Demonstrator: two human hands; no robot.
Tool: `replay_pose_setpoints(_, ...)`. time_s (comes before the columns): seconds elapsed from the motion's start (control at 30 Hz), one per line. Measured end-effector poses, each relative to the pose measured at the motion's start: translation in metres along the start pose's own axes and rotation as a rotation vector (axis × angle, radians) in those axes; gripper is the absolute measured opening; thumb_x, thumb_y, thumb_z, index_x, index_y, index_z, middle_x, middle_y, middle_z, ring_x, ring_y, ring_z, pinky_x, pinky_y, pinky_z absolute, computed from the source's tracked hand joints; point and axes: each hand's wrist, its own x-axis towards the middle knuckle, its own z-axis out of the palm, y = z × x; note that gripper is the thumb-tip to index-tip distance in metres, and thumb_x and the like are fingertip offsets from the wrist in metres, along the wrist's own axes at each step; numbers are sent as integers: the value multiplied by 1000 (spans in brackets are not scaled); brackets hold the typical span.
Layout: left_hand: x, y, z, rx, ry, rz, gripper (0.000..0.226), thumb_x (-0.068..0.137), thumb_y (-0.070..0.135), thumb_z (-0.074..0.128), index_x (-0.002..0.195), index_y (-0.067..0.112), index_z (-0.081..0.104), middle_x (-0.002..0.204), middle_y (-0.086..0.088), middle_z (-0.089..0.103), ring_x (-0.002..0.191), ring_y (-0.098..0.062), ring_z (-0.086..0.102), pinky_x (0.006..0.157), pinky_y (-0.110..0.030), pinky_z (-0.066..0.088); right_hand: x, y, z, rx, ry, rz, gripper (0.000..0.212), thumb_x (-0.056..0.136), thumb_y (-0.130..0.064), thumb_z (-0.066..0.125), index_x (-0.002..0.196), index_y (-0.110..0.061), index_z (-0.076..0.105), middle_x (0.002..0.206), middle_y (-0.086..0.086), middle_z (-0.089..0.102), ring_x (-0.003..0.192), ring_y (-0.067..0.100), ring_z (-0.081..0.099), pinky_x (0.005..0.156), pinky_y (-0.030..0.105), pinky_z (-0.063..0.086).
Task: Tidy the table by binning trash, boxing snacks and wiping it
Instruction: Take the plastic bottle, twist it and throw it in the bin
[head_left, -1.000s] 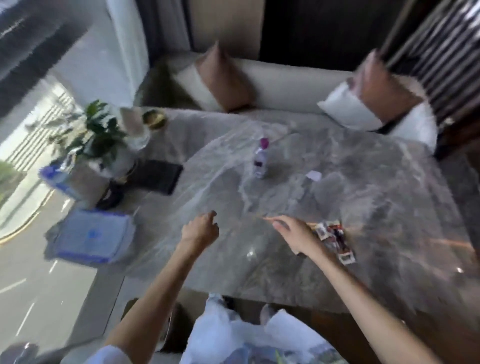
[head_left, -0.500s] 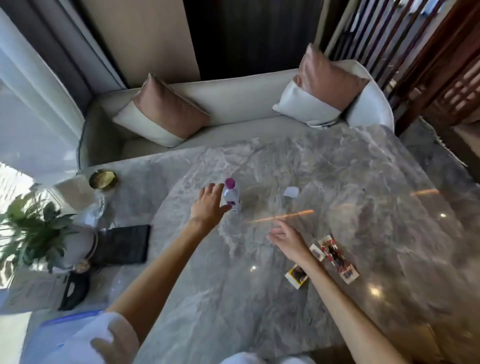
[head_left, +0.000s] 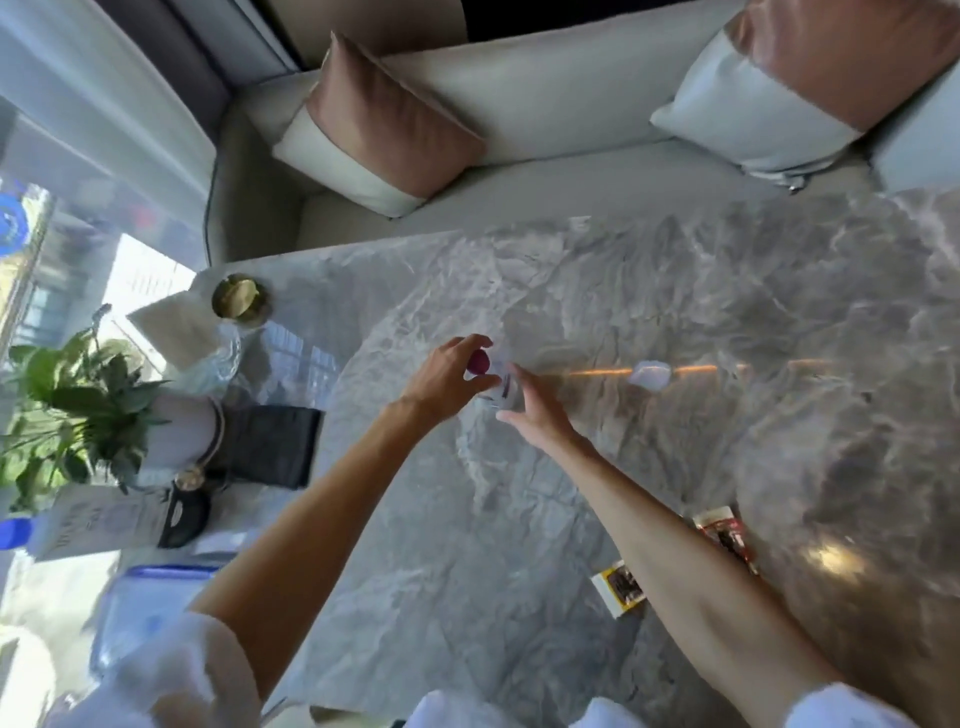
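Gripping with both hands | left hand (head_left: 447, 376) pinches magenta cap (head_left: 479, 361) | right hand (head_left: 535, 413) clasps bottle (head_left: 503, 391)

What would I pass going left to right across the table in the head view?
potted plant → black pouch → pink-capped bottle → white scrap → red snack packet

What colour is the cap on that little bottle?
Magenta cap on the bottle, head view, at the left hand.
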Motion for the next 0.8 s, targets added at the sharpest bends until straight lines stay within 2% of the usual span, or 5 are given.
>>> replay_pose_setpoints(0.13,-1,-13,4,-167,81,-35,33,85,25,70,115,13,61,104,-3,63,92,-19,59,85,-31,54,12,6,2,-109,-15,2,46,79,-21,73,120,-15,54,118,4,63,109,22,60,88,30,46)
replay_pose_setpoints(0.27,-19,-37,-2,-629,260,-165,15,89,9,66,102,8,58,89,-6,56,79,-16,55,75,-28,48,15,-2,-6,-3,-135,-29,59,83,-16,72,137,-12,47,141,8,50,132,21,47,109,38,40)
replay_pose_setpoints(0.53,-128,-104,-6,-1375,382,-466,16,95,27,58,96,11,58,95,-12,65,80,-22,72,70,-34,62,-28,-59,8,360,-146,-8,46,82,-36,73,125,-28,57,131,-13,56,128,5,48,106,27,40)
replay_pose_setpoints(0.67,-204,-137,-3,-1397,519,-498,13,96,29,56,95,17,58,94,-11,64,73,-23,72,69,-39,62,-66,-103,69,384,-145,58,42,81,-44,72,117,-24,65,113,-17,64,113,8,58,95,38,52)
replay_pose_setpoints(0.8,-298,-179,-4,-1325,621,-499,11,94,37,58,97,28,62,97,-9,65,83,-30,68,71,-43,62,-103,-147,139,307,-245,161,35,81,-57,65,91,-25,71,62,-15,66,60,3,63,75,43,59)
